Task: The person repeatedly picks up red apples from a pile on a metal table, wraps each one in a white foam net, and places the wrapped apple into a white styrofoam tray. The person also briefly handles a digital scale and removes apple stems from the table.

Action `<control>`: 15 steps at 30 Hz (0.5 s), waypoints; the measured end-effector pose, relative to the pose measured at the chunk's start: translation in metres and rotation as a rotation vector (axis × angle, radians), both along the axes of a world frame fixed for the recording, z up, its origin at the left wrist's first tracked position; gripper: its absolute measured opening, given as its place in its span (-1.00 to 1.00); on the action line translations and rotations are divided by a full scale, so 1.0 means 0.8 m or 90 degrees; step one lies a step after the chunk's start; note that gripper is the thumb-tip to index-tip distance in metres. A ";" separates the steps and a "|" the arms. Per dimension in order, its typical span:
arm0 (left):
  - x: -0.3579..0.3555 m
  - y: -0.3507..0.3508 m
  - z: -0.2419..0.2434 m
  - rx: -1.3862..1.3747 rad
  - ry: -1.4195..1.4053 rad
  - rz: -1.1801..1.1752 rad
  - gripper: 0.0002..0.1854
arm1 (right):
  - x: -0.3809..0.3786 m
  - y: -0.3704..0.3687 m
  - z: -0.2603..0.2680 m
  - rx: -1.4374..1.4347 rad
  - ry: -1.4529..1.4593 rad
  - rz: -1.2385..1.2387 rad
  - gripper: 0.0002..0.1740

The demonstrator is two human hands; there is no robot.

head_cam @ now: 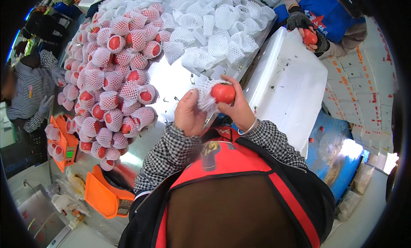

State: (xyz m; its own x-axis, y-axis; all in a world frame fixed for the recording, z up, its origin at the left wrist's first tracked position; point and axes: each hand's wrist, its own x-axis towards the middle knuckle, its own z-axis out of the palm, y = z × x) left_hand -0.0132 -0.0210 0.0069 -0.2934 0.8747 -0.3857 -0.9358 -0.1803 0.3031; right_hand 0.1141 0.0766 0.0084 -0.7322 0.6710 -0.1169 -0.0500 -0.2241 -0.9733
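Observation:
My right hand [239,105] grips a red tomato [223,93] between thumb and fingers, above the metal table [167,103]. A white foam net sleeve [205,95] sits against the tomato's left side, its mouth partly over the fruit. My left hand [191,111] holds that sleeve, thumb uppermost; its other fingers are partly hidden behind the net. To the left rises a heap of netted tomatoes [112,81]. Beyond my hands lies a pile of loose foam net sleeves [218,32].
A white foam box [285,87] with stem scraps stands at right. Across it, a gloved co-worker [305,29] holds a tomato. Another gloved person [32,84] stands at far left. Orange scales [102,193] sit lower left. Printed white boxes [359,84] line the right side.

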 end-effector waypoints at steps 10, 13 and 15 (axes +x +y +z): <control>-0.072 -0.074 -0.004 -0.034 -0.099 0.124 -0.64 | -0.012 0.020 -0.011 -0.717 0.147 0.091 -0.30; -0.091 -0.098 -0.012 -0.070 0.213 0.097 -0.73 | -0.009 0.025 -0.021 -0.741 0.193 0.136 -0.33; -0.090 -0.106 -0.017 -0.145 0.448 0.019 -0.78 | -0.013 0.021 -0.023 -0.660 0.159 0.112 -0.37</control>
State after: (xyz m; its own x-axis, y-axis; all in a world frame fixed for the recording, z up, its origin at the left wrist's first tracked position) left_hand -0.0850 -0.1060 -0.0065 -0.5611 0.7829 -0.2686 -0.5022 -0.0641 0.8624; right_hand 0.1039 0.0935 -0.0100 -0.8907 0.2132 -0.4015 -0.1065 -0.9565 -0.2716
